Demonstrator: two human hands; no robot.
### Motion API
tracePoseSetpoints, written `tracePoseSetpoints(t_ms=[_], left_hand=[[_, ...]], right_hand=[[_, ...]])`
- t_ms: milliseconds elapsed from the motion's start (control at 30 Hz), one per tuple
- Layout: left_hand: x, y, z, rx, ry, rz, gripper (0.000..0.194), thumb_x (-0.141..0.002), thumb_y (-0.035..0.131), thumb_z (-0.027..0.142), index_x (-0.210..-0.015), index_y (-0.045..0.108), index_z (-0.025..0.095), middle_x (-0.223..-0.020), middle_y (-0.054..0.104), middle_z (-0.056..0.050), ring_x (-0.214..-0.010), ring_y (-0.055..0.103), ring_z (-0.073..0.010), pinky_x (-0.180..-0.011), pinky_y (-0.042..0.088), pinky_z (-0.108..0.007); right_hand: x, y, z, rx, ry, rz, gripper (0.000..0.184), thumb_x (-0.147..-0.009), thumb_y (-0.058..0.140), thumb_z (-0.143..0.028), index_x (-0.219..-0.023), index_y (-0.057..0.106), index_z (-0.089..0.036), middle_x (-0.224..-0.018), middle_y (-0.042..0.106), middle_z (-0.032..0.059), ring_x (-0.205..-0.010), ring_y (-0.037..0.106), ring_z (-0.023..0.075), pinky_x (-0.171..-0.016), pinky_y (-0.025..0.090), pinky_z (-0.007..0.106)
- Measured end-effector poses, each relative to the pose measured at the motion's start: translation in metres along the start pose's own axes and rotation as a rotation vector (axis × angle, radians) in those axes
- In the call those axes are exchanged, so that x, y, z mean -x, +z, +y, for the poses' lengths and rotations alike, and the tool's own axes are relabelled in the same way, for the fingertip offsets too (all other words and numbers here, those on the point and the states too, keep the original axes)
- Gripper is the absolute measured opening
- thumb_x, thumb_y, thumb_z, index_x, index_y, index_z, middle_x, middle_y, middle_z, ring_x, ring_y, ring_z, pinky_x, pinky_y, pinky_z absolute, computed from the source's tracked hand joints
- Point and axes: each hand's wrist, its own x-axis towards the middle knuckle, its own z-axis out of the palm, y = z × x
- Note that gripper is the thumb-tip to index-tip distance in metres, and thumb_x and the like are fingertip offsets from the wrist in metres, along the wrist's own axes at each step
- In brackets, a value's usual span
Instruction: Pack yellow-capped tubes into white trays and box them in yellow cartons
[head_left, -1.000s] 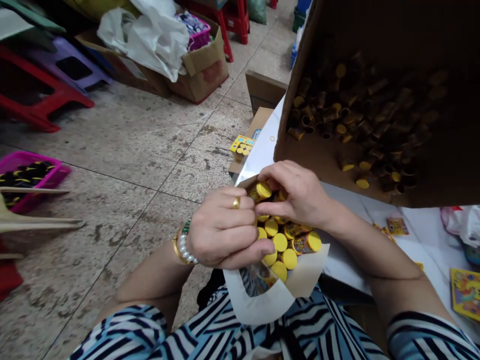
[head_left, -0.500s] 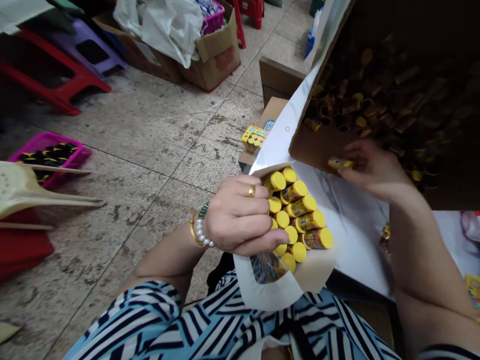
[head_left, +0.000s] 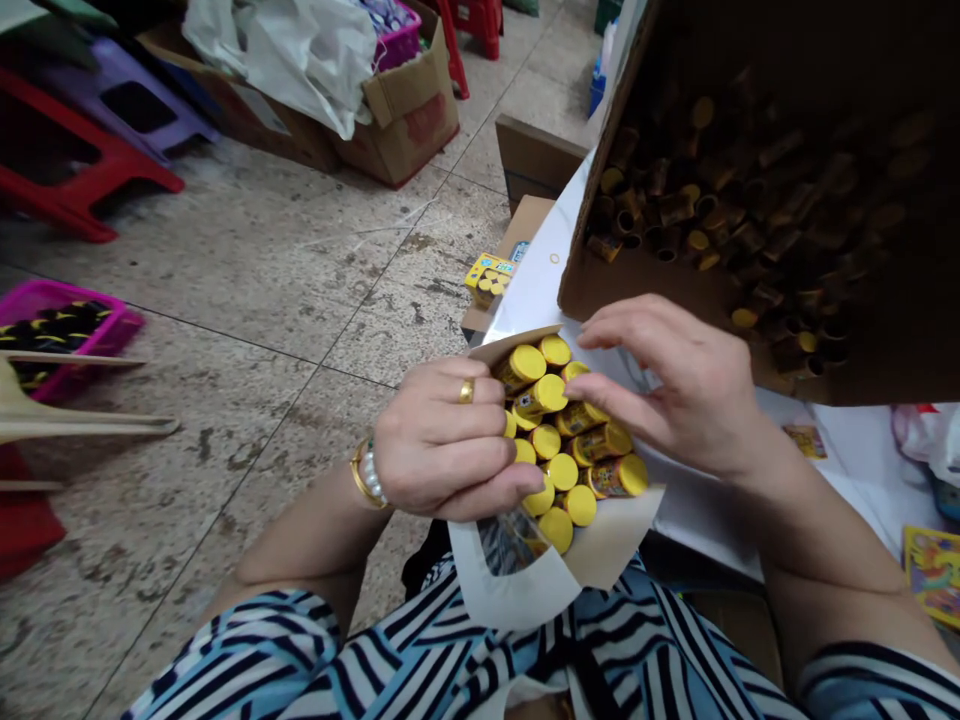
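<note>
My left hand [head_left: 450, 440], with a ring and bracelets, is closed around the side of a small paperboard box [head_left: 517, 598] with a cut-out window and open flaps. Packed inside it are several small yellow-capped tubes [head_left: 562, 471], some upright and some tilted, printed with a pattern. My right hand [head_left: 667, 385] hovers at the box's right side, fingers and thumb apart. Its thumb tip is close to one yellow cap near the top; whether it touches cannot be made out. Nothing shows between its fingers.
A large cardboard box [head_left: 645, 330] with many loose tubes [head_left: 675, 207] stands tipped on the white table [head_left: 855, 480] to the right. A packed yellow box [head_left: 489, 278] lies beyond. On the floor at left are a magenta basket [head_left: 124, 335] and stools [head_left: 97, 175].
My right hand went from the small box to the large cardboard box, took a tube there, and came back; its fingers are now apart. My left hand keeps its grip.
</note>
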Motion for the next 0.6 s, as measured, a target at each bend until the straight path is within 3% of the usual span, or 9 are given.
tracePoseSetpoints(t_ms=[67,167,400,500,600], left_hand=[[0.003,0.001,-0.001,-0.003,0.003,0.001,0.036,-0.084,0.071,0.032,-0.057,0.05,0.021,-0.048,0.044,0.005,-0.047,0.041,-0.0119,-0.054,0.026,-0.035],[0.004,0.002,-0.001,-0.016,0.004,0.018,0.036,-0.085,0.069,0.034,-0.057,0.05,0.021,-0.048,0.044,0.005,-0.048,0.04,-0.012,-0.055,0.028,-0.035],[0.007,0.002,0.006,0.02,-0.015,-0.007,0.028,-0.082,0.072,0.028,-0.062,0.054,0.021,-0.05,0.045,0.004,-0.051,0.041,-0.0132,-0.055,0.028,-0.036],[0.009,0.002,0.005,0.042,-0.012,-0.023,0.023,-0.08,0.073,0.026,-0.065,0.056,0.021,-0.051,0.047,0.003,-0.053,0.043,-0.0138,-0.056,0.029,-0.036],[0.009,0.002,0.001,0.051,-0.019,0.007,0.025,-0.081,0.072,0.027,-0.065,0.053,0.021,-0.051,0.046,0.003,-0.052,0.041,-0.0133,-0.055,0.027,-0.036]], right_hand=[[-0.006,-0.003,0.001,0.048,0.014,-0.02,0.022,-0.097,0.064,-0.041,-0.104,0.065,-0.02,-0.107,0.071,0.0078,-0.101,0.063,0.0225,-0.093,0.049,0.038],[-0.018,0.011,-0.004,0.109,0.024,-0.134,0.031,-0.094,0.065,-0.048,-0.102,0.066,-0.018,-0.101,0.07,0.0089,-0.097,0.058,0.0249,-0.089,0.046,0.04],[-0.028,0.056,-0.03,0.346,0.124,-0.099,0.017,-0.097,0.052,-0.03,-0.096,0.063,-0.017,-0.096,0.064,0.0113,-0.093,0.049,0.027,-0.08,0.039,0.04],[-0.031,0.052,-0.03,0.345,0.076,-0.13,0.019,-0.1,0.048,-0.029,-0.095,0.063,-0.018,-0.093,0.064,0.0093,-0.093,0.05,0.026,-0.08,0.04,0.038],[-0.026,0.025,-0.01,0.289,0.09,-0.11,0.028,-0.101,0.052,-0.044,-0.097,0.063,-0.019,-0.099,0.066,0.0085,-0.095,0.054,0.0239,-0.083,0.044,0.036]])
